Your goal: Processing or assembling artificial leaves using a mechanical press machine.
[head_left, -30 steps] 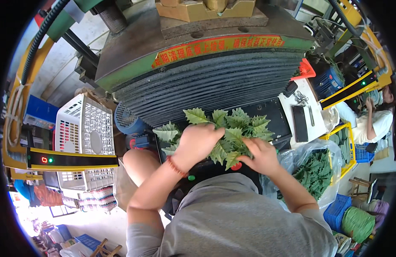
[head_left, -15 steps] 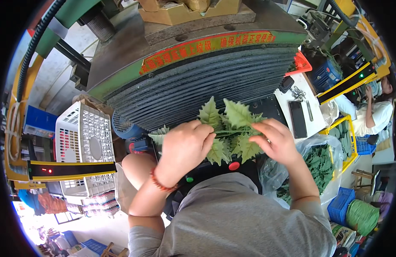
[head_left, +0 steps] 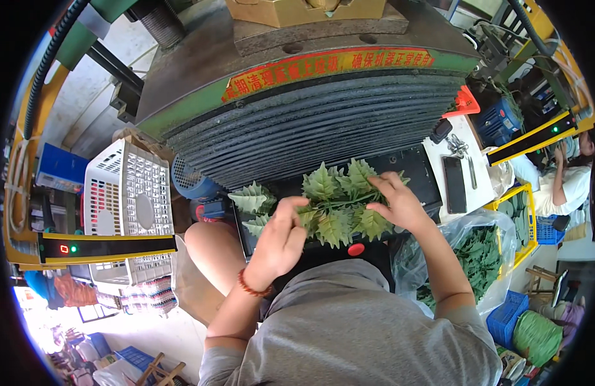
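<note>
Serrated green artificial leaves (head_left: 335, 226) on thin stems lie in a cluster on a black machine bed (head_left: 413, 175). Beside the cluster's left end is my left hand (head_left: 281, 243), its fingers bent but apart, the tips near the stems. A paler leaf (head_left: 249, 198) lies to the left of that hand, partly under another leaf. My right hand (head_left: 402, 204) reaches over the right end of the cluster. Its thumb and fingers are spread at the leaves, with no firm grip showing.
A ridged press head (head_left: 297, 128) hangs just beyond the leaves. A red button (head_left: 355, 249) sits at the bed's near edge. At right are a phone (head_left: 454, 184) on a white board and a plastic bag of leaves (head_left: 474, 254). White crates (head_left: 143, 199) stand left.
My left hand has come away from the cluster, down and to the left, and its fingers have loosened. The leaves now lie lower and flatter. My right hand stays close by, its fingers spread.
</note>
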Available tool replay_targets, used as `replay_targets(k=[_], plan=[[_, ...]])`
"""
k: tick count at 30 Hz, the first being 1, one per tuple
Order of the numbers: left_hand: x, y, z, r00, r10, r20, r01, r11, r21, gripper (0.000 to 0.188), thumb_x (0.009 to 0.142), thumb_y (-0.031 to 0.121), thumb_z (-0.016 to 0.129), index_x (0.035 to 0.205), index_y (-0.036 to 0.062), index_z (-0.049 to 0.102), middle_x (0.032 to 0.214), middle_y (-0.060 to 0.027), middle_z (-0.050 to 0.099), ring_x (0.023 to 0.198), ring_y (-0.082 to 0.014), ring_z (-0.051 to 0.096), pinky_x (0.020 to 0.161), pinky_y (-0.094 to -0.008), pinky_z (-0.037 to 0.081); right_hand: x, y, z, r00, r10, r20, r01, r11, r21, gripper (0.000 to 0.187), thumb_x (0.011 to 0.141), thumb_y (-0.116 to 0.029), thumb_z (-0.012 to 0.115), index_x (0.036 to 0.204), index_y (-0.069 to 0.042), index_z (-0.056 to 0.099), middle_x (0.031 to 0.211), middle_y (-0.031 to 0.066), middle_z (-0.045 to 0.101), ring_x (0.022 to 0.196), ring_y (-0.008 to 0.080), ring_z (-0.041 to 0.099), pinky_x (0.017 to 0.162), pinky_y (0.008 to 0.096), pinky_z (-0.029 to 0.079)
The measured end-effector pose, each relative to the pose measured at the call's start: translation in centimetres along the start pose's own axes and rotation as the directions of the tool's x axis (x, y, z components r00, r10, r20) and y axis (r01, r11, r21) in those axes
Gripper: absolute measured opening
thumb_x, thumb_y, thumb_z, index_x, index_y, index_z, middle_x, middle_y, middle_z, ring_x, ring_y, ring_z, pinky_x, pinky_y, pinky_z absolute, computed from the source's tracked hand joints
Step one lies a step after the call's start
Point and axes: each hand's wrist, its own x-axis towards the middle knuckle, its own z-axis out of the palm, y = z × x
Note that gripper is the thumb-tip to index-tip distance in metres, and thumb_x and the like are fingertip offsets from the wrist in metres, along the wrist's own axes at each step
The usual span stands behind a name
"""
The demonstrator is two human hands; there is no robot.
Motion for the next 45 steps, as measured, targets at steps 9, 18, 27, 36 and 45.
replay_targets(k=[9, 18, 27, 36, 45], plan=[[-0.1, 1.5, -0.2, 0.997, -0.06, 0.046, 0.064, 0.993, -0.095, 0.046, 0.073, 0.006, 0.075, 0.114, 0.0025, 0.053, 0.112, -0.0045, 0.053, 0.057, -0.007, 0.044, 0.051, -0.0199, 0.038, 4.1, -10.0, -3.1, 0.988, 0.01, 0.156, -0.121, 0.685, 0.719, 0.018, 0.079, -0.001, 0.066, 0.097, -0.003, 0.062, 0.092, 0.0059, 0.06, 0.06, 0.0087, 0.049, 0.053, 0.0202, 0.038], [-0.4, -0.4, -0.6, 0.985, -0.145, -0.089, 0.118, 0.959, -0.257, 0.037, 0.08, 0.009, 0.072, 0.111, 0.0002, 0.053, 0.111, -0.0082, 0.056, 0.061, -0.0097, 0.048, 0.055, -0.0211, 0.042, 4.2, -10.5, -3.5, 0.908, 0.158, 0.388, -0.412, 0.171, 0.895, 0.012, 0.08, 0.004, 0.065, 0.088, -0.002, 0.058, 0.083, 0.0044, 0.058, 0.057, 0.0067, 0.046, 0.051, 0.018, 0.035], [1.7, 0.6, -1.1, 0.946, -0.294, 0.132, 0.208, 0.244, -0.947, 0.019, 0.088, 0.008, 0.064, 0.105, 0.0012, 0.057, 0.087, -0.004, 0.06, 0.064, -0.0079, 0.049, 0.057, -0.0184, 0.041, 5.7, -12.0, 1.4, 0.93, 0.072, 0.361, -0.359, 0.39, 0.848, 0.01, 0.082, -0.005, 0.07, 0.08, -0.001, 0.06, 0.066, -0.0002, 0.055, 0.053, 0.0073, 0.043, 0.049, 0.0196, 0.034], [0.9, -1.0, -3.0, 0.986, -0.157, 0.051, 0.144, 0.673, -0.725, 0.01, 0.086, 0.009, 0.068, 0.081, 0.0034, 0.063, 0.067, 0.0029, 0.055, 0.059, -0.0041, 0.044, 0.052, -0.0153, 0.036, 8.2, -11.7, 1.4, 0.969, -0.098, 0.226, -0.135, 0.558, 0.819, 0.012, 0.074, 0.0, 0.074, 0.077, -0.001, 0.062, 0.077, 0.0045, 0.059, 0.062, 0.0104, 0.047, 0.053, 0.0212, 0.036], [1.8, -5.0, -5.5, 0.892, -0.377, -0.249, -0.123, 0.327, -0.937, 0.01, 0.09, 0.011, 0.061, 0.092, 0.0056, 0.053, 0.082, -0.0047, 0.058, 0.059, -0.0071, 0.051, 0.052, -0.0146, 0.041, 7.0, -14.6, -2.0, 0.918, -0.319, -0.235, 0.397, 0.726, 0.562, 0.015, 0.07, 0.006, 0.069, 0.083, 0.001, 0.064, 0.085, 0.0067, 0.06, 0.063, 0.0176, 0.052, 0.058, 0.0259, 0.042]])
